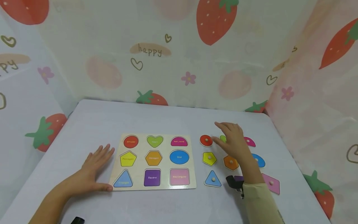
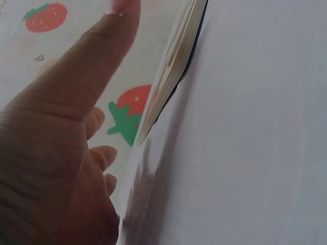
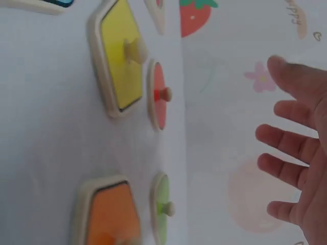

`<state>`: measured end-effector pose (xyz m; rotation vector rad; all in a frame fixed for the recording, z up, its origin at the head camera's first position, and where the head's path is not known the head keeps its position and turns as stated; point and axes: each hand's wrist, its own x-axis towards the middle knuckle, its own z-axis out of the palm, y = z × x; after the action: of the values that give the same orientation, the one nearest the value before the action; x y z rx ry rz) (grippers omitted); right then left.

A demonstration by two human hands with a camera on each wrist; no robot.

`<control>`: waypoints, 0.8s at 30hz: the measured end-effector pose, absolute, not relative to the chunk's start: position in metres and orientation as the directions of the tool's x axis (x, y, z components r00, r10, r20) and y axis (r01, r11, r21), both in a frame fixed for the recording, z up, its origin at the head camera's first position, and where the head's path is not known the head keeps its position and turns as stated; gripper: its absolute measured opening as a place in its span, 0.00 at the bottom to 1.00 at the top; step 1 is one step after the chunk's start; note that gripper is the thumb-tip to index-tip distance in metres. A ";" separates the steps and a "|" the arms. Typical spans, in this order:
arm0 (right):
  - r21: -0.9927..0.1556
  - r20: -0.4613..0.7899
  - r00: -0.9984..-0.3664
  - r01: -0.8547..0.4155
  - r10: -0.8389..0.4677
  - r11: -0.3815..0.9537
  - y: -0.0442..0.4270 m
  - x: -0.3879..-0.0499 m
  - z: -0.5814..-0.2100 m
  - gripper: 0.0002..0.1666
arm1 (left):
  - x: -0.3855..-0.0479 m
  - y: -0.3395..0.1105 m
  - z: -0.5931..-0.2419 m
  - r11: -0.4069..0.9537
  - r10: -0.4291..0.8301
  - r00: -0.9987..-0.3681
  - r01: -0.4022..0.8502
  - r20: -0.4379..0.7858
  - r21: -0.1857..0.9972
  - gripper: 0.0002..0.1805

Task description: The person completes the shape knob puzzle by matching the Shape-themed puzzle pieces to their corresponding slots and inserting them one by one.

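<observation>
A flat wooden shape puzzle board (image 1: 139,183) lies on the table, printed with coloured, labelled shapes. At its lower left corner is my left hand (image 1: 92,174), fingers spread and thumb by the edge; whether it touches the board, I cannot tell. Knobbed pieces lie right of the board: a red circle (image 1: 205,140), yellow pentagon (image 1: 207,157), orange hexagon (image 1: 229,163) and blue triangle (image 1: 211,181) among them. Over them hovers my right hand (image 1: 232,140), fingers apart and holding nothing. It partly hides the green piece (image 3: 162,196), which the right wrist view shows with its knob.
Near my right forearm lie a magenta half-round (image 1: 250,142), a blue oval (image 1: 260,160), a pink rectangle (image 1: 272,185) and a mostly hidden purple piece (image 1: 238,178). A strawberry-print curtain (image 1: 167,77) hangs behind and beside the white table (image 1: 156,118).
</observation>
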<state>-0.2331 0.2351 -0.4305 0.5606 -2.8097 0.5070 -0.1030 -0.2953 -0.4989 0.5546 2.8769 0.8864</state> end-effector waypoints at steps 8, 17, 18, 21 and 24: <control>-0.472 0.137 -0.967 -0.254 -0.214 0.844 0.225 -0.241 -0.454 0.30 | -0.099 -0.295 -0.500 0.773 0.384 -0.923 0.329 0.013 0.542 0.70; -0.528 0.070 -0.977 -0.206 -0.199 0.824 0.221 -0.248 -0.465 0.25 | -0.100 -0.289 -0.499 0.774 0.382 -0.924 0.303 -0.027 0.556 0.68; -0.527 0.064 -0.979 -0.200 -0.196 0.826 0.220 -0.249 -0.466 0.24 | -0.100 -0.288 -0.499 0.777 0.379 -0.925 0.297 -0.036 0.554 0.68; -0.533 0.047 -0.982 -0.178 -0.181 0.827 0.219 -0.251 -0.468 0.23 | -0.100 -0.287 -0.500 0.776 0.381 -0.923 0.293 -0.045 0.559 0.68; -0.537 0.034 -0.983 -0.169 -0.179 0.827 0.218 -0.252 -0.470 0.22 | -0.099 -0.286 -0.500 0.776 0.378 -0.923 0.278 -0.064 0.567 0.68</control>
<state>-0.2525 0.2176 -0.4700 0.2874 -3.0188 0.8849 -0.0986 -0.2865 -0.5001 0.5208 2.7936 0.8505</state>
